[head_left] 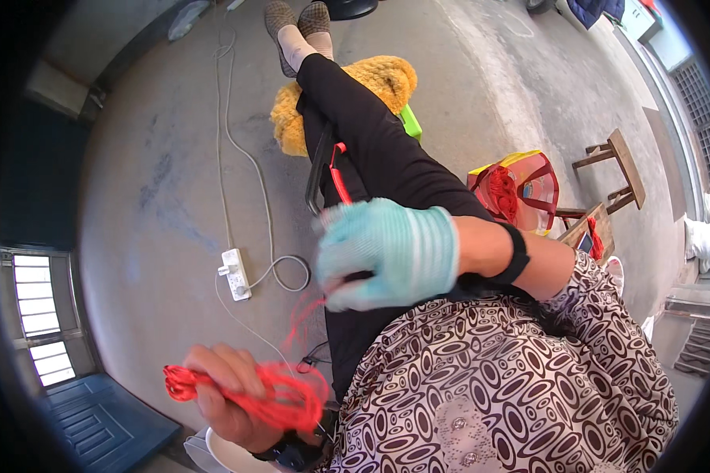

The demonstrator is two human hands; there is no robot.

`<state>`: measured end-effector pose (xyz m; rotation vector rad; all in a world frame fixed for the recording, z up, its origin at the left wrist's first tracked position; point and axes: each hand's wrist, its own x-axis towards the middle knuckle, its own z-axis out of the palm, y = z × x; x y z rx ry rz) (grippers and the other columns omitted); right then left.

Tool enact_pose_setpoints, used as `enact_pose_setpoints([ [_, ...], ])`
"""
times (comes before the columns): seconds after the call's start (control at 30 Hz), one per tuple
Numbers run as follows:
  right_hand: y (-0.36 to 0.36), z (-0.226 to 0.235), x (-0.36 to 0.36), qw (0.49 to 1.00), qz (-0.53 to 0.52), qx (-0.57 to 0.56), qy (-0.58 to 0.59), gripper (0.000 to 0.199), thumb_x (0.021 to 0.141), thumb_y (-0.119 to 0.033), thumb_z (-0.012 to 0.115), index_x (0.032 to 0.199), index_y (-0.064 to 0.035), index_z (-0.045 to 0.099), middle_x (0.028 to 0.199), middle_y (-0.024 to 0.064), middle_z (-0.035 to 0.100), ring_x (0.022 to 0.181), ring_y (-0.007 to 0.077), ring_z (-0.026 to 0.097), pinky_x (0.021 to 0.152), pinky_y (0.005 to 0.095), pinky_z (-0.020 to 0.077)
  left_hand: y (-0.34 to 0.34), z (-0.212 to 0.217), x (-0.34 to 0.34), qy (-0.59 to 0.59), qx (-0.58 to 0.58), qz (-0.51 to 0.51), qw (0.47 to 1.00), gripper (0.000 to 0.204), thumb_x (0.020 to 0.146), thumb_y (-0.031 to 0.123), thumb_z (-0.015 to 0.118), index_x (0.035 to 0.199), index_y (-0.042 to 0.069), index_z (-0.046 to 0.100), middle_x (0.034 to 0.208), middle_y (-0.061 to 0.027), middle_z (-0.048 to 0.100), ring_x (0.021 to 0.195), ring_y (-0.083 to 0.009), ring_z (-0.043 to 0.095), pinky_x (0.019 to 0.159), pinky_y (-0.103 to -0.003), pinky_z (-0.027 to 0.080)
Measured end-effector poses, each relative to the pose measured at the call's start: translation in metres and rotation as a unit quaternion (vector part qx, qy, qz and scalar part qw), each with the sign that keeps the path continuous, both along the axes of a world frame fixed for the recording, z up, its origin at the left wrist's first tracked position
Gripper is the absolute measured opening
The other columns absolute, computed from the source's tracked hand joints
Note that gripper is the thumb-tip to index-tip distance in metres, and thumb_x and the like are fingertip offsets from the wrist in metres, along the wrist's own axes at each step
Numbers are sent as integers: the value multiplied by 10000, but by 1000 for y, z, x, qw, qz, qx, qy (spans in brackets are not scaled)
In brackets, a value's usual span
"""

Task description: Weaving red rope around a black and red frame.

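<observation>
My left hand (230,416), bare, is closed around a looped bundle of red cord (292,396) at the lower left. Loose red strands rise from near the bundle toward my right hand (390,252), which wears a teal knitted glove with white stripes. That hand is over my lap, its fingers curled and blurred, and a thin strand meets it near the thumb. Just beyond the glove, a red strip-like piece (340,183) lies against my black trousers, beside a black curved frame (316,177) at my leg. The glove hides the lower end of the red piece.
A white power strip (234,274) with trailing cable lies on the concrete floor at left. Yellow fluffy fabric (383,79) is under my legs. A red and yellow bag (538,189) holding red cord and a wooden stool (625,167) stand at right. A white bucket (225,453) is lower left.
</observation>
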<state>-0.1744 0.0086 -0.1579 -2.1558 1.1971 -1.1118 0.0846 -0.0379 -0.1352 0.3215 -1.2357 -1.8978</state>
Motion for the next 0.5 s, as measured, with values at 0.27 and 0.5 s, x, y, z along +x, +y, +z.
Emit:
enact_pose_setpoints([
  [0.27,61,5,-28,889,79,366,-264,128,873,-138,673,858,-10,663,721,-20,615,668,38,549,614,218,450,-22,-73,-48,-329,38,85,940,95,915,97,593,946,11,568,746,-53,613,574,-118,570,512,-247,455],
  [0.5,68,17,-16,776,15,468,-423,110,897,-93,646,870,-4,587,745,-6,589,664,52,568,583,215,461,5,-107,-116,-434,-158,97,882,234,771,125,779,867,28,588,640,43,560,575,-59,485,559,-241,428],
])
